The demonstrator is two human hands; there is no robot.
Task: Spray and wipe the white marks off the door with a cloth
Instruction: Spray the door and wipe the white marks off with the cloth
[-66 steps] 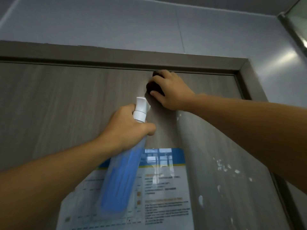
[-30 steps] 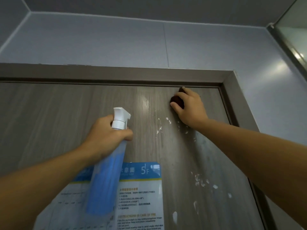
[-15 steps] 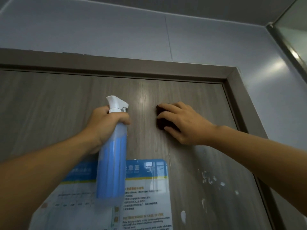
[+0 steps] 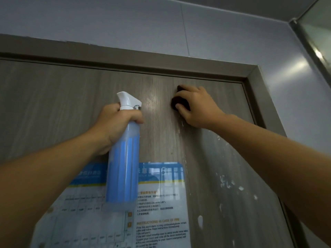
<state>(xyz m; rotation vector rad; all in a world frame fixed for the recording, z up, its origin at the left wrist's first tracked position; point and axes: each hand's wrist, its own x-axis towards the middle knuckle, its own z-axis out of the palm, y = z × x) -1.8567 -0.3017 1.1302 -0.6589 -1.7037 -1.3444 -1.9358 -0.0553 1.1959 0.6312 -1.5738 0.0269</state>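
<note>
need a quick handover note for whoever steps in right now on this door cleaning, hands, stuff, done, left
Left hand grips the spray bottle by its neck, nozzle aimed at the door.
Right hand presses a dark cloth on the door near the top right corner.
Done: the patch between bottle and cloth looks free of marks.
Left: white marks lower right, below the right forearm, a larger blob beside the posted notice, and small flecks just under the right hand.
</note>
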